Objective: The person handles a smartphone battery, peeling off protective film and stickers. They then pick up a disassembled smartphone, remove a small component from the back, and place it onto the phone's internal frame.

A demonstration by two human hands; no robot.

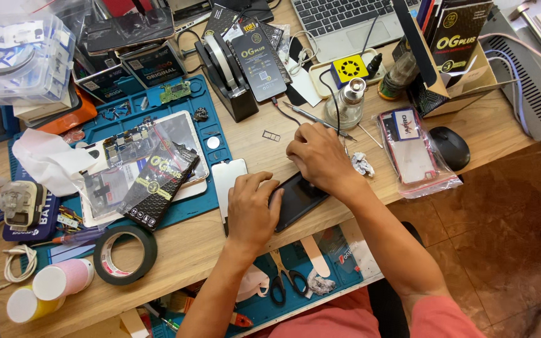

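Left hand (253,209) lies curled over the near end of the dark phone (295,199), clamping it flat to the wooden bench (370,194), while the right hand (319,158), fingers bunched, presses on its far end. Phone sits just beside the bench's front edge; clutter all round it leaves only a small bare patch of wood.

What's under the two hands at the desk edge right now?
A dark phone lies flat on the wooden desk. The left hand and right hand cover both its ends, so only its middle shows.
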